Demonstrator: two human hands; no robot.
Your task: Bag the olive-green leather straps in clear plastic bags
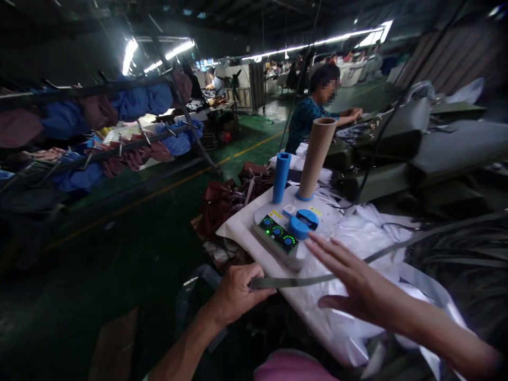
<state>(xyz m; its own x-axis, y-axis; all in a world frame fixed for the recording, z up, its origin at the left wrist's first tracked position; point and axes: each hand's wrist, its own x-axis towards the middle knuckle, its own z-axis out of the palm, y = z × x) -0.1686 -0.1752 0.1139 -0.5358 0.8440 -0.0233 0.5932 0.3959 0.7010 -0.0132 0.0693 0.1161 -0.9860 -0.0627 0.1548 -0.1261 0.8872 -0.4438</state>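
Observation:
Pinched in my left hand is the end of a grey-green strap, which runs rightward under my right hand and on to the dark pile at the right. My right hand hovers over the strap with its fingers stretched out and its thumb apart. Just beyond the fingertips sits a white machine with a round blue slotted head. Its black panel has blue knobs and lit green dots. A blue post and a brown cardboard tube stand upright on its back.
White plastic sheeting covers the table to the machine's right. Dark red pieces are heaped behind it on the left. A co-worker works beyond the tube. On the left, a rack bears blue and mauve pieces.

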